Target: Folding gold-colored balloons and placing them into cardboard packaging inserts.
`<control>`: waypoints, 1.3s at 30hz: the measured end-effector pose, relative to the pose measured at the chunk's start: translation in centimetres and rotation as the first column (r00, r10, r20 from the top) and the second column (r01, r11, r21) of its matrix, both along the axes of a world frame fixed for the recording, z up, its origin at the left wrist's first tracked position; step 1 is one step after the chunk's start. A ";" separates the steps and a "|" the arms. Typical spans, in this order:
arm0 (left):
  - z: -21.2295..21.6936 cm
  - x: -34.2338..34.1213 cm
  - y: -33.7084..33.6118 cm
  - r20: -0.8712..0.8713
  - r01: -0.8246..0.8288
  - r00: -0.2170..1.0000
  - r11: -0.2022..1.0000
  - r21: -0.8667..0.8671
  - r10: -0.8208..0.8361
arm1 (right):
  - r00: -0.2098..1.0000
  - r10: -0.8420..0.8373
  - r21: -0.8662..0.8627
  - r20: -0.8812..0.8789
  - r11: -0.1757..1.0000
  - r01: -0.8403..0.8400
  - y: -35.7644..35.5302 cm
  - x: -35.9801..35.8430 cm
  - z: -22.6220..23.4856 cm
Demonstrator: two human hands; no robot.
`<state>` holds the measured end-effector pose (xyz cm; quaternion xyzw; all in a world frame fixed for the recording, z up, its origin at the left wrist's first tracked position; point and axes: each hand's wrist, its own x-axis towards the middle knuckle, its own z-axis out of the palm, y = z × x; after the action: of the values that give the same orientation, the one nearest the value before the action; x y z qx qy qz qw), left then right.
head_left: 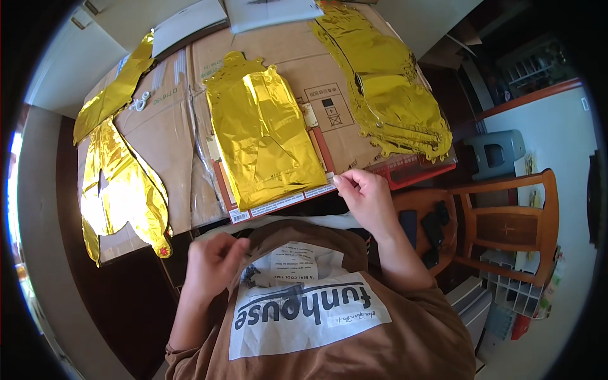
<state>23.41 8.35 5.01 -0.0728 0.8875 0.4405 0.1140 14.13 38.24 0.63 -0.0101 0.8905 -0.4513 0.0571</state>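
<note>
Gold middle foil piece (259,120) | likely light, slippery, easily creased; hold by edges | left grip (214,261) loosely curled, right grip (366,197) nearly pinched beside the corner; any hold unclear

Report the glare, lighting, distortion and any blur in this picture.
Head view: glare burns patches of the lower-left gold foil white, while the middle gold foil shows milder highlights; head view: brightest light at the far left edge, dark shade below the cardboard; head view: fisheye bending toward a black rim; head view: the left hand looks slightly soft, cause unclear.
</note>
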 end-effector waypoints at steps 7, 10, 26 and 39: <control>-3.4 -6.1 -0.4 -0.567 -0.007 0.804 0.949 -0.314 -0.181 | 0.998 0.057 0.038 -0.026 0.998 -0.056 0.5 -1.6 1.2; -5.6 -5.8 -0.2 -0.603 -0.091 0.793 0.964 -0.248 -0.081 | 0.992 -0.059 -0.013 -0.113 0.998 0.058 0.6 -0.9 0.4; -6.6 3.2 0.6 -0.332 -0.246 0.866 0.896 0.368 0.374 | 0.869 0.198 -0.718 0.454 0.659 0.224 2.3 6.1 -1.3; -7.0 0.6 2.6 0.374 -0.449 0.892 0.391 0.804 0.254 | 0.817 0.469 -0.856 0.336 0.514 0.057 3.4 2.9 -2.3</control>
<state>23.99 10.96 -2.01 -0.2326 0.4846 0.8343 0.1227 17.07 41.62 -1.69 -0.0224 0.5027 -0.7928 0.3438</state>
